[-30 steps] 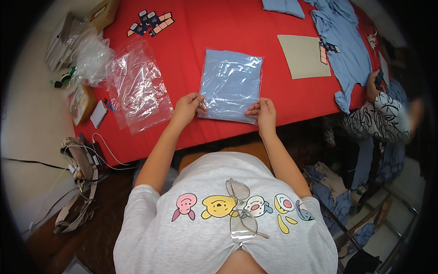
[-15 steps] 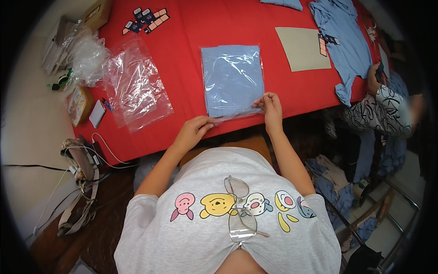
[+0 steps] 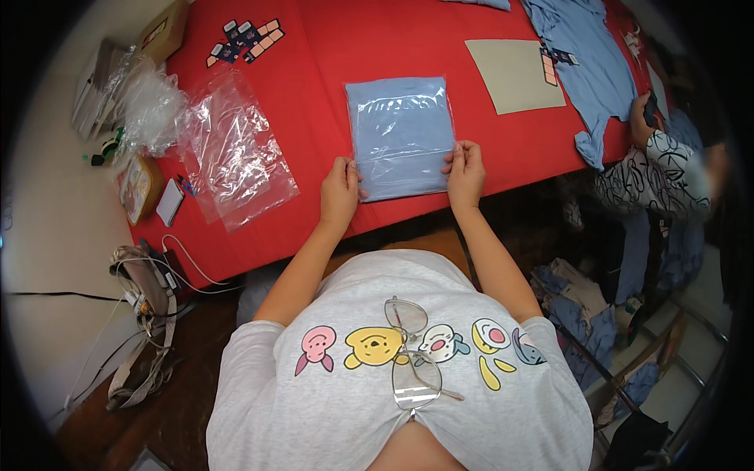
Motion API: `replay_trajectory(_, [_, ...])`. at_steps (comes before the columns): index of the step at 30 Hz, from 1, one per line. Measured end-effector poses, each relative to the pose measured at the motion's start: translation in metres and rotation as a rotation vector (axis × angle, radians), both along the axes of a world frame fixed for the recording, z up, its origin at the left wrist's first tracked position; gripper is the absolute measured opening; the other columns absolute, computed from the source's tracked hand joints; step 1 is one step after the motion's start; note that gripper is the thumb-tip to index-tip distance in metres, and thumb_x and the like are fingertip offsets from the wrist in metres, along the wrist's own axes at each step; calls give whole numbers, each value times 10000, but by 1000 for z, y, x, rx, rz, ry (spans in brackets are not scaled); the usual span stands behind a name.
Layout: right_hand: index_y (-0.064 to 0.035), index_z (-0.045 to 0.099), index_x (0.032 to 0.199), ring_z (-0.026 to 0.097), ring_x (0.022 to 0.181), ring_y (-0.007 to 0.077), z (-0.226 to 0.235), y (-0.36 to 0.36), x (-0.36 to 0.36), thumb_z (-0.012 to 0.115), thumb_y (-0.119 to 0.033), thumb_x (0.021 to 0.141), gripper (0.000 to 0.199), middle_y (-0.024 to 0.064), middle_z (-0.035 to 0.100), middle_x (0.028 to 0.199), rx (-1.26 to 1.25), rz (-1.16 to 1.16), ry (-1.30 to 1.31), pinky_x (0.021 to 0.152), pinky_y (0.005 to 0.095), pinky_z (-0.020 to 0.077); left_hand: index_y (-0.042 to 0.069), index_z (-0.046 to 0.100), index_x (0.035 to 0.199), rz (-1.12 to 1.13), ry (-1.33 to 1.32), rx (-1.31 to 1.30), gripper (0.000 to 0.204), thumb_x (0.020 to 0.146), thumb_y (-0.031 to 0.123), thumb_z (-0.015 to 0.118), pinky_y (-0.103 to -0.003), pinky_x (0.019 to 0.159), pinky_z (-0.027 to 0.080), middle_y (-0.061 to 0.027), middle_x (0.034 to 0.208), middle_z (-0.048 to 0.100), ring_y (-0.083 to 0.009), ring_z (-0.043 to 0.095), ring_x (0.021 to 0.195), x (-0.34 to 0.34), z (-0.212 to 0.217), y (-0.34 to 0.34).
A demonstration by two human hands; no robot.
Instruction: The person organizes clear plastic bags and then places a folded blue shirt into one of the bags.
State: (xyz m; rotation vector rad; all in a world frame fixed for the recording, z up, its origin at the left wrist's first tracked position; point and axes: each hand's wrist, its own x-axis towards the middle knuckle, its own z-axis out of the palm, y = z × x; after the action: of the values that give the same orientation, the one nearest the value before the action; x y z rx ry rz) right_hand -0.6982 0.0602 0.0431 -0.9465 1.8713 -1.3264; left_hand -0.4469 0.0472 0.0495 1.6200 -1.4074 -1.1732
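One blue packet [image 3: 401, 129] between both grips [image 3: 340, 188] [image 3: 466, 177]

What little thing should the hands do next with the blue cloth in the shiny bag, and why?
Perhaps slide the right hand along the line crossing the clear bag, pressing gently: that line looks like a folded-over flap's edge, and glints beside it hint the plastic may not lie quite flat. The left hand is at the opposite side, so it might steady the bag.
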Motion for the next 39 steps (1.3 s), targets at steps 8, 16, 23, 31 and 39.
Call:
replay_trajectory(8, [-77, 627, 1136, 717, 911, 306, -11, -18, -6, 606, -231, 1069, 169, 111, 725, 1044, 196, 41, 590, 746, 443, 561, 24, 569, 1080, -100, -399, -25, 168, 1108, 185, 531, -474, 582, 575, -183, 753, 677, -372, 717, 614, -8, 3, -22])
replay_trajectory(16, [-61, 584, 1351, 594, 1322, 347, 21, -32, -28, 665, -144, 988, 381, 138, 644, 1374, -104, 178, 894, 1114, 531, 446, 116, 612, 1329, -180, -613, -508, 338, 994, 151, 647, -542, 1070, 513, -213, 1509, 559, -394, 576, 1362, -22, 16, -38])
replay_trajectory(23, [-47, 422, 1614, 355, 1571, 367, 1, -72, 23, 549, -198, 1056, 592, 199, 412, 1671, -230, 483, 1043, 1290, 532, 270, 233, 454, 1628, -344, -766, -701, 597, 1054, 320, 591, -654, 1283, 164, -166, 1739, 289, -427, 197, 1622, -80, -7, -109])
replay_trajectory(31, [-29, 416, 1615, 350, 1572, 389, -10, -88, 19, 534, -186, 1047, 600, 215, 399, 1676, -135, 543, 1031, 1288, 549, 267, 234, 474, 1622, -375, -732, -646, 596, 1053, 376, 580, -674, 1281, 133, -163, 1748, 270, -459, 179, 1618, -81, -24, -124])
replay_trajectory(39, [-29, 372, 1639, 300, 1598, 383, -8, -88, 15, 540, -178, 1034, 645, 211, 350, 1706, -80, 604, 935, 1303, 543, 236, 229, 456, 1633, -408, -701, -553, 608, 1052, 357, 579, -686, 1276, 137, -161, 1754, 254, -469, 162, 1620, -81, -18, -123])
